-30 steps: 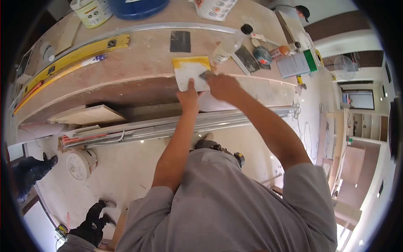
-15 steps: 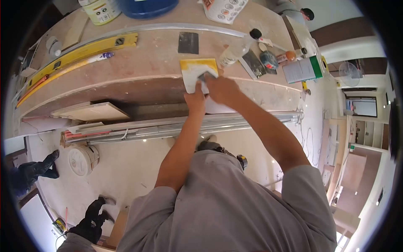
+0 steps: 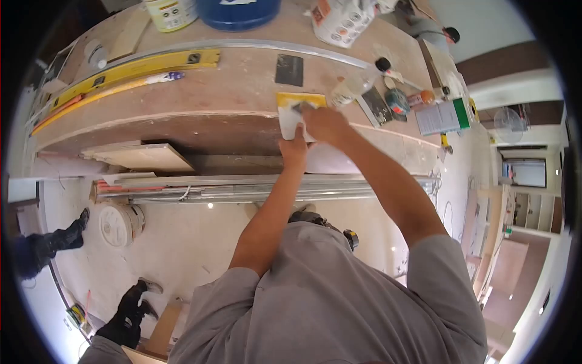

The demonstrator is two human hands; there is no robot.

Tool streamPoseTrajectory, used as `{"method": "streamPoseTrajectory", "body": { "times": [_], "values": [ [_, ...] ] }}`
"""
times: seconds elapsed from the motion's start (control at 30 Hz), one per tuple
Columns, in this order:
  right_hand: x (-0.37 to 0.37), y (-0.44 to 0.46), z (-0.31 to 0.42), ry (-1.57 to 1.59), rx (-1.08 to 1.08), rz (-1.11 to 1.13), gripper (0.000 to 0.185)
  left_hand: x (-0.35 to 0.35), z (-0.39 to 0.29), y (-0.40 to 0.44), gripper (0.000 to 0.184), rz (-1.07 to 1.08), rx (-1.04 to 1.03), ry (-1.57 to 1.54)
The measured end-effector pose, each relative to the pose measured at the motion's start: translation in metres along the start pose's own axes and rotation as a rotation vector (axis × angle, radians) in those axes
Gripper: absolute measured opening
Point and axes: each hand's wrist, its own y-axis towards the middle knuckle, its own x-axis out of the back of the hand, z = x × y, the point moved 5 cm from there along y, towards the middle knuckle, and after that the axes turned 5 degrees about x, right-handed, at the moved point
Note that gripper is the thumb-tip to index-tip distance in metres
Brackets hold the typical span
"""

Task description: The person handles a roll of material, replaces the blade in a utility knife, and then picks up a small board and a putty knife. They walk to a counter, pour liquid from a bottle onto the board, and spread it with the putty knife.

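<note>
A small yellow board (image 3: 301,98), with a white layer over most of its face, is held over the workbench's near edge. My left hand (image 3: 294,150) grips its near end, thumb on top. In my right hand (image 3: 327,125) is a small grey scraper (image 3: 297,108), its flat end against the board's face; the fingers hide most of it. Just beyond the board lies a dark grey rectangular sheet (image 3: 289,70). To the right are a clear bottle (image 3: 357,85) with a black cap and a dark flat blade (image 3: 375,108).
A yellow spirit level (image 3: 136,68) and a metal strip (image 3: 260,43) lie on the workbench (image 3: 230,79). A blue bucket (image 3: 237,13) stands at the back. Metal profiles (image 3: 254,191) run below the near edge. A white bucket (image 3: 118,224) and other people's legs (image 3: 124,312) are at left.
The bench has shifted right and slightly down in view. My right hand has moved the scraper left and toward the board's far edge. My left hand keeps its grip.
</note>
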Motion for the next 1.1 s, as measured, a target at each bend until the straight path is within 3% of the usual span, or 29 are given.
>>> {"method": "streamPoseTrajectory", "body": {
  "times": [0.03,0.07,0.17,0.3,0.47,0.57,0.7,0.77,0.87,0.97,1.1],
  "values": [
    [0.000,-0.009,0.015,-0.044,0.069,-0.005,0.037,0.005,0.003,0.002,0.029,0.003,-0.069,0.048],
    [0.009,-0.009,0.020,0.017,0.008,0.054,0.039,0.012,0.016,0.012,0.031,0.012,-0.062,0.068],
    [0.005,0.017,0.007,0.043,-0.063,0.082,0.044,0.002,0.009,0.001,0.032,0.003,0.087,-0.082],
    [0.008,-0.010,0.035,-0.015,0.084,0.089,0.042,0.010,0.011,0.011,0.030,0.020,0.028,-0.024],
    [0.016,0.016,0.020,0.068,-0.053,0.076,0.041,0.003,0.009,0.001,0.034,0.062,0.118,-0.166],
    [0.016,-0.003,0.040,-0.044,0.107,0.159,0.040,0.016,0.027,0.020,0.039,0.061,0.017,-0.064],
    [0.018,0.022,0.029,0.021,-0.017,0.117,0.037,0.004,0.007,-0.002,0.040,0.023,0.124,-0.147],
    [0.022,0.007,0.035,0.019,0.049,0.124,0.036,0.002,0.006,-0.002,0.040,-0.008,0.139,-0.130],
    [0.015,0.004,0.036,-0.067,0.070,0.129,0.038,0.010,0.026,0.018,0.039,0.087,-0.027,-0.141],
    [0.016,0.028,0.005,-0.058,-0.006,0.164,0.038,0.000,0.005,-0.001,0.038,0.022,0.155,-0.123],
    [0.022,0.008,0.037,-0.084,0.122,0.183,0.036,0.003,0.006,0.012,0.036,0.082,0.092,-0.076]
  ]
}}
